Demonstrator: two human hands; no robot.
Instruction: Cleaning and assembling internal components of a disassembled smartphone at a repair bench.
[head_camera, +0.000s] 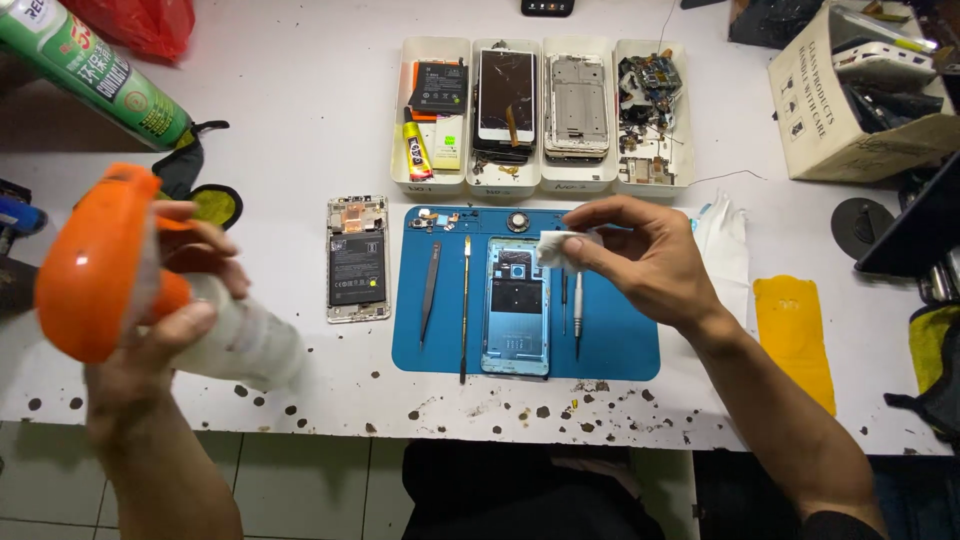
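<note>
While the left hand grips a clear squeeze bottle with an orange cap, lifted off the bench near its front left edge, the right hand pinches a small white wad between thumb and fingertips, the other fingers spread. The wad hangs just above the top of an opened blue phone shell, which lies on a blue mat at the middle of the bench.

The bottle is tilted and held apart from the wad, so liquid could drip onto the bench or into the second open phone beside the mat's left edge. An over-wet wad could also flood the exposed parts of the shell. Tweezers and thin tools lie close enough to be knocked.

The bench is white, chipped and spotted along its front edge. Four white trays of phone parts sit behind the mat, a cardboard box in the far right corner, a yellow cloth to the right. Pale floor tiles show below.
</note>
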